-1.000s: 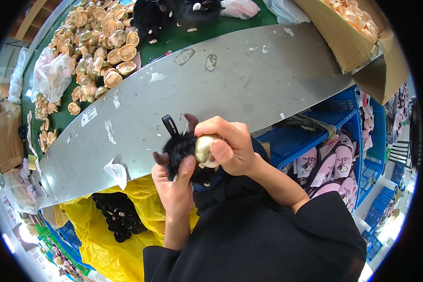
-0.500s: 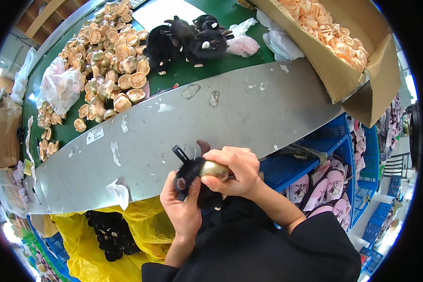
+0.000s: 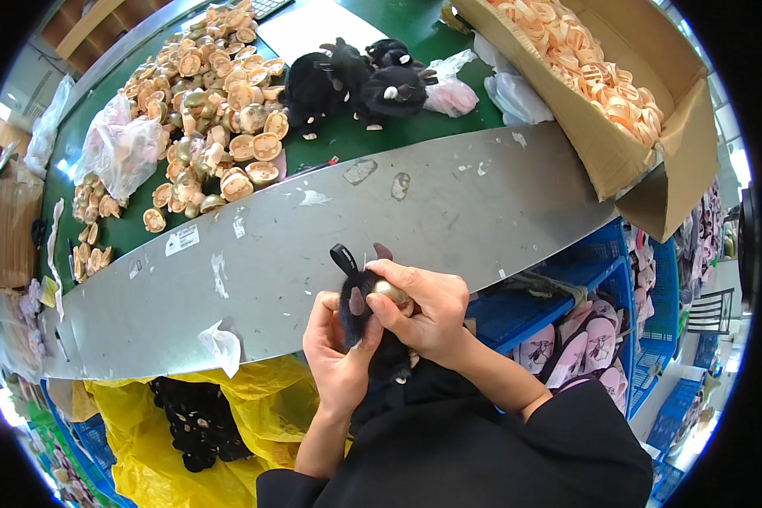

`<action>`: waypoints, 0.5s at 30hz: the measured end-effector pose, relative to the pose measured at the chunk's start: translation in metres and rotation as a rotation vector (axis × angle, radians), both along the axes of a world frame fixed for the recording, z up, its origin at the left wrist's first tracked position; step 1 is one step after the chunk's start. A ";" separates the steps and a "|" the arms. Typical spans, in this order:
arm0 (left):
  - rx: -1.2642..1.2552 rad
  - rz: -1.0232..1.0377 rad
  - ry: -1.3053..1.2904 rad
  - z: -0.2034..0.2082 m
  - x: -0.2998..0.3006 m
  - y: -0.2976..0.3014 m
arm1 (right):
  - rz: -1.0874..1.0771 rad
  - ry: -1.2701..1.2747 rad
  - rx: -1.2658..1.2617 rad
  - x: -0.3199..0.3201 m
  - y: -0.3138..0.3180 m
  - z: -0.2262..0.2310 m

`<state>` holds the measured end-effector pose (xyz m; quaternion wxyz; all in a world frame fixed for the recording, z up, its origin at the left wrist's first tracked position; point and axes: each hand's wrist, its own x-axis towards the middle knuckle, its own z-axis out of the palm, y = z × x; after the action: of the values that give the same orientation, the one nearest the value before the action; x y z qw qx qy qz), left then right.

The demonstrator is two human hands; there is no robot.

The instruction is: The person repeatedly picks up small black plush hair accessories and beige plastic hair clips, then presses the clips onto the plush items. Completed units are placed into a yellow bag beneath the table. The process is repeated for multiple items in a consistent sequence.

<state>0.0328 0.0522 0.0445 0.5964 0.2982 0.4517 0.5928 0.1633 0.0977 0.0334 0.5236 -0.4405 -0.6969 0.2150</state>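
Observation:
A small black plush toy (image 3: 389,360) with greyish-brown ears and a black loop strap (image 3: 343,257) is held between my hands, above the near edge of the grey metal strip. My left hand (image 3: 339,351) is closed round its left side, thumb below an ear. Thumb and fingers of my right hand (image 3: 427,311) grip a shiny gold rounded shell (image 3: 394,294) against the toy's head. Fingers cover part of the shell, and its seat in the fur is hidden. Pale little feet show on the toy's lower body.
A heap of gold-and-peach shells (image 3: 245,148) lies on the green table, beside several black plush toys (image 3: 317,89). A carton (image 3: 601,161) holds peach plastic pieces (image 3: 610,93). Below are a yellow bag (image 3: 271,415) with black items and blue crates (image 3: 516,317) with pink slippers.
The toy has turned more upright, and the strap now shows as an open loop. My right fingers have shifted over the gold shell, leaving less of it visible. My left hand moved slightly right.

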 end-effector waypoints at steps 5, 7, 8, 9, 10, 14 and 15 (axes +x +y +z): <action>-0.089 -0.090 -0.129 -0.001 -0.011 0.003 | 0.245 0.081 -0.151 0.018 0.002 0.006; -0.100 -0.125 -0.159 0.002 -0.017 0.003 | 0.361 0.190 -0.382 0.036 -0.003 0.014; -0.100 -0.143 -0.163 0.008 -0.017 0.002 | 0.428 0.269 -0.466 0.043 -0.003 0.011; -0.101 -0.162 -0.167 0.012 -0.017 0.002 | 0.495 0.347 -0.550 0.049 -0.002 0.007; -0.081 -0.192 -0.190 0.010 -0.017 0.001 | 0.562 0.317 -0.625 0.054 0.001 0.002; -0.029 -0.248 -0.121 0.005 -0.016 -0.004 | 0.749 0.681 -1.016 0.054 -0.006 -0.007; 0.000 -0.255 -0.108 0.005 -0.016 -0.005 | 0.769 0.715 -1.068 0.054 -0.007 -0.006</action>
<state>0.0168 0.0473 0.0493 0.6903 0.3206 0.3773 0.5275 0.2171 0.0906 0.0271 0.3209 -0.2633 -0.3897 0.8221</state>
